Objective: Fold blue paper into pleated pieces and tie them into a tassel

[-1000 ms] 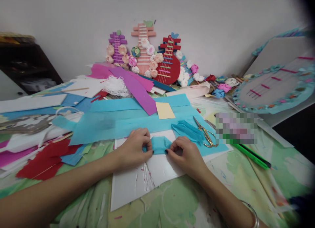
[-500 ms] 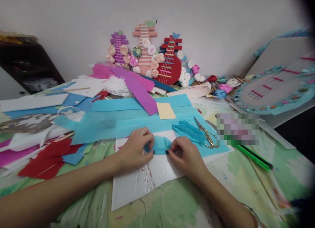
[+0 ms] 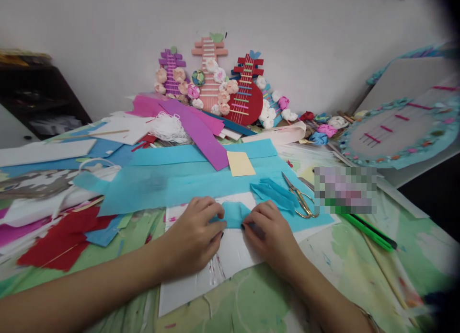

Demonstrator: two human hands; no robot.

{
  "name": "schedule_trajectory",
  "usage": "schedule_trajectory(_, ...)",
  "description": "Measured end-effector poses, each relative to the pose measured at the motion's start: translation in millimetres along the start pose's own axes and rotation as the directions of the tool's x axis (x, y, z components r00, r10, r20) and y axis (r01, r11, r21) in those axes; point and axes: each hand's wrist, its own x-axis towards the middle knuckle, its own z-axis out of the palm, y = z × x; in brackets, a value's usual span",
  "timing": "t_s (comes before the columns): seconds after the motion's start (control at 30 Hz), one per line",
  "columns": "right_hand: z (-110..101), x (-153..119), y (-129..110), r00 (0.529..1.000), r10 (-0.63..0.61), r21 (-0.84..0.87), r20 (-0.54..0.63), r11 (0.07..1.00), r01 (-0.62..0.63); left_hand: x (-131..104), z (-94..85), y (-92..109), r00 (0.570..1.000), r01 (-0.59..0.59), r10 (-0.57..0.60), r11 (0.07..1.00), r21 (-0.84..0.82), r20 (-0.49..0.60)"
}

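Note:
A small piece of blue crepe paper (image 3: 235, 214) stretches between my two hands, just above a white board (image 3: 190, 287) streaked with glue. My left hand (image 3: 197, 235) is closed on its left end, fingers curled. At the other end, my right hand (image 3: 269, 232) pinches the paper between thumb and fingers. Behind them lies a large blue sheet (image 3: 187, 177), with a cream square (image 3: 240, 164) on it. Folded blue strips (image 3: 273, 195) and gold-handled scissors (image 3: 301, 196) rest on the sheet to the right of my hands.
Decorated lute-shaped crafts (image 3: 246, 96) lean on the back wall. A purple strip (image 3: 201, 136) and white string (image 3: 168, 129) lie before them. Red paper (image 3: 61, 244) is at left, a green cutter (image 3: 370, 231) at right. A flower-edged panel (image 3: 395, 127) stands far right.
My left hand has turned a little, its fingers now nearer together on the paper's left end. The right hand keeps its pinch. The whole view has shifted slightly.

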Motion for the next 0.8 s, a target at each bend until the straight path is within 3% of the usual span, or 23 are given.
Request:
schedule_trajectory(0.33,-7,-3,-6,0.996,-0.086,-0.045,0.011,0.995,0.087,-6,0.1,4,0.991,-0.116,0.098,0.971,0.211,0.093)
schedule_trajectory(0.8,-6,-4,-10,0.991,-0.088,-0.132,0.098,0.986,0.101,-7,1.6,4,0.989,-0.14,0.13,0.974,0.176,0.067)
